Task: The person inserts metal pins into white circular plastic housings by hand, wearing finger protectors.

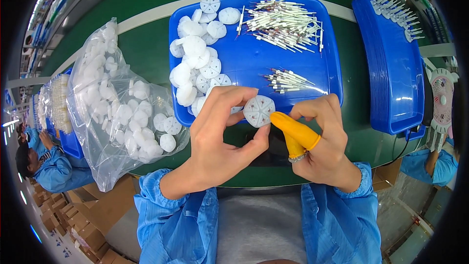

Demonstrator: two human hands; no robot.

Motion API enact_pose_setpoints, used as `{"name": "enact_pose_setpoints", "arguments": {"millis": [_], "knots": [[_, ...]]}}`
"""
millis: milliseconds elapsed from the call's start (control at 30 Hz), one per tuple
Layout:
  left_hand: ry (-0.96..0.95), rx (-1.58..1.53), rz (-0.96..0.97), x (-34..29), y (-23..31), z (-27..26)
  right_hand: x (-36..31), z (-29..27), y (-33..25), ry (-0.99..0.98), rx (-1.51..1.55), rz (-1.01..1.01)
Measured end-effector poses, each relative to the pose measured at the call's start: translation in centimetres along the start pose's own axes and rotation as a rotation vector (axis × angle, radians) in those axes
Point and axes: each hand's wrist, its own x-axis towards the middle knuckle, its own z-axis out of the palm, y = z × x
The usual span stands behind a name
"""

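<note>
In front of the blue tray, my left hand (222,139) pinches the rim of a round white plastic disc (259,111) between thumb and fingers. The disc's face is split into wedges, with small reddish spots in them. My right hand (322,142) wears yellow finger covers (299,133); its covered fingertips are closed together at the disc's right edge. Anything small between them is hidden. Beyond the hands, a small group of thin white stick-like parts with reddish ends (289,81) lies in the tray.
The blue tray (259,63) holds piled white discs (194,46) at left and a larger heap of sticks (283,22). A clear bag of discs (132,117) lies left. Stacked blue trays (391,78) and a fan (442,93) stand right. Other people (58,166) sit farther off.
</note>
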Motion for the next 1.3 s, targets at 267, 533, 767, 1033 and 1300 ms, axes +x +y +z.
{"name": "enact_pose_setpoints", "arguments": {"millis": [267,533,767,1033,1300], "knots": [[-0.128,0.065,0.074,-0.1,0.1,-0.5,0.2,0.1,0.2,0.051,0.013,0.024],[-0.092,0.086,0.061,0.0,0.1,-0.2,0.1,-0.1,0.0,-0.002,0.019,0.043],[-0.046,0.085,0.050,-0.1,0.2,0.0,-0.1,-0.5,-0.1,-0.018,0.010,0.022],[-0.176,0.199,0.090,-0.3,0.6,0.1,0.1,0.2,0.1,-0.020,0.051,0.051],[-0.131,0.162,0.071,-0.1,0.5,0.0,-0.1,-0.3,0.1,-0.015,-0.015,0.040]]}}
